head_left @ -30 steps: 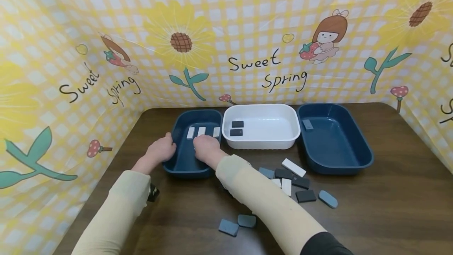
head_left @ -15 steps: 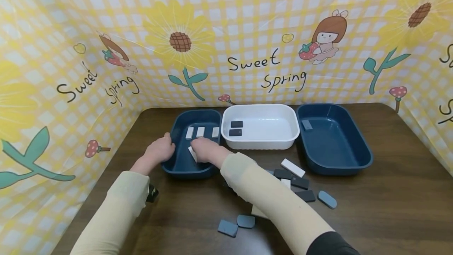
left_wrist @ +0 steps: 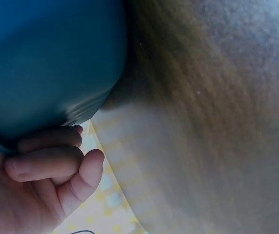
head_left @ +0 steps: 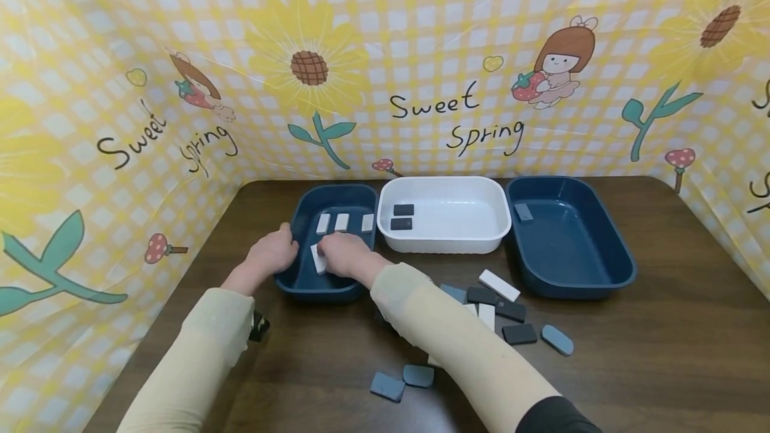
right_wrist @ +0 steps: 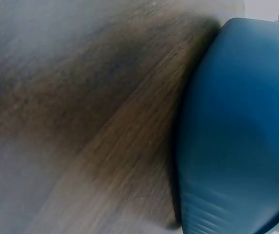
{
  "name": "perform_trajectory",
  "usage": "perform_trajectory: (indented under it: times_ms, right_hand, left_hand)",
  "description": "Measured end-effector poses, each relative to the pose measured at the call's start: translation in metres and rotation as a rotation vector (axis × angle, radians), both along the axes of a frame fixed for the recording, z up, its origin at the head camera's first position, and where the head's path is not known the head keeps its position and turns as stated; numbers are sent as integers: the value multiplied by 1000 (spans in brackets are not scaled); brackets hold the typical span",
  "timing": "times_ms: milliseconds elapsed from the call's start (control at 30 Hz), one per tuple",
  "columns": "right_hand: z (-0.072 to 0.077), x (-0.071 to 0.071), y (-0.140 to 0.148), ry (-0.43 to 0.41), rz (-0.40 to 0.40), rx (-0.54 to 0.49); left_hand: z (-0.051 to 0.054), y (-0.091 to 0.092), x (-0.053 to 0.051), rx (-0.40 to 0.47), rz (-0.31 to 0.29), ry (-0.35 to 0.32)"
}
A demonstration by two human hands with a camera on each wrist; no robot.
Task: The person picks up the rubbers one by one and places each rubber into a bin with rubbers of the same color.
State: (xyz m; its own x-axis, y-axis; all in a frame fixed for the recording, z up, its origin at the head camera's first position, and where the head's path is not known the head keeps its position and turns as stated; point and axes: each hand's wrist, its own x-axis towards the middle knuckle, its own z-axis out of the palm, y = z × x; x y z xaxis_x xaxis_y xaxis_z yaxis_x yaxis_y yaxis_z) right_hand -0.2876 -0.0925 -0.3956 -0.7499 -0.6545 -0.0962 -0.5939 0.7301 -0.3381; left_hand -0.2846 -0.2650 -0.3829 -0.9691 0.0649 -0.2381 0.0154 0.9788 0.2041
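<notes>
In the head view my left hand [head_left: 272, 254] holds the left rim of the left blue tray [head_left: 321, 295]. Its fingers curl against the tray's outer wall [left_wrist: 56, 63] in the left wrist view. My right hand [head_left: 347, 256] reaches over the right side of this tray and pinches a small white rectangular block [head_left: 318, 260] low inside it. The fingertips partly cover that block, and whether it touches the tray floor is unclear. Farther back in the same tray, three white blocks stand apart in a row, one of them a white block [head_left: 341, 222] near the middle.
A white tray [head_left: 445, 246] holding two black blocks [head_left: 404, 210] adjoins on the right. Beyond it is another blue tray [head_left: 571, 286] with one grey block [head_left: 523, 212]. Loose white, black and blue-grey blocks [head_left: 520, 334] lie on the brown table [head_left: 674, 353], some behind the right sleeve.
The right hand has drawn slightly left within the blue tray. The white block it pinches, hidden at first, now shows at its fingertips farther left. The left hand keeps its place on the rim.
</notes>
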Motion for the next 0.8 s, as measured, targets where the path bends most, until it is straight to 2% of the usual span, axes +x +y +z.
perform_trajectory:
  times_ms: [333,800]
  right_hand:
    - [5,3,-7,64,-22,-9]
    - [-4,-1,-13,113,-45,4]
  left_hand:
    - [4,-1,0,0,13,-24]
    - [0,-1,-2,-9,0,-14]
